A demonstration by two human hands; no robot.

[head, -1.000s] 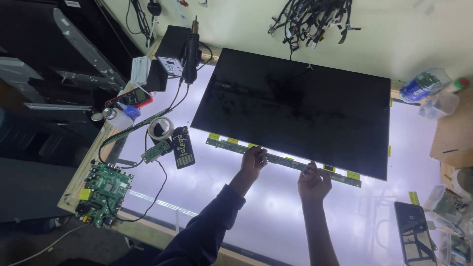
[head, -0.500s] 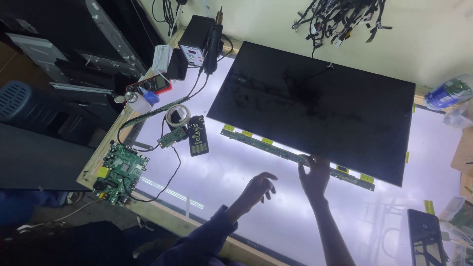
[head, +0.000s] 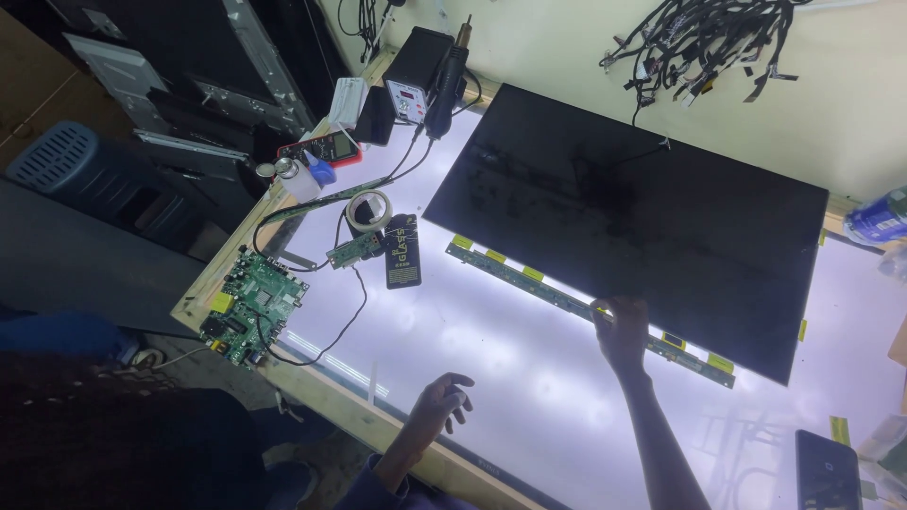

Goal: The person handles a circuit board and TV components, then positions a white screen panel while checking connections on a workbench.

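From the head camera, looking down, a big flat black screen panel (head: 642, 212) lies on a bright glowing white light table (head: 510, 378), toward the far right side. Along its near edge runs a long thin strip board with yellow tabs (head: 567, 300). The right hand (head: 622, 331) rests on this strip, near its middle, with the fingers pressing down flat on it and on the panel's edge; it is not wrapped around anything. The left hand (head: 439, 406) hangs in the air over the near edge of the table, fingers loosely curled and a little apart, holding nothing. To the left, a green circuit board (head: 250, 307) sits at the table's corner, with a black wire running to a small green board (head: 351, 250) beside a black card (head: 403, 250) and a roll of tape (head: 368, 208). Farther off stand a black box-shaped hot air station (head: 416, 76) and a red meter (head: 326, 149). I think the thin strip could bend or tear away from the panel if the one hand pushes too hard, because the yellow tabs look very thin. The panel could also slide on the smooth table with only one hand on it.
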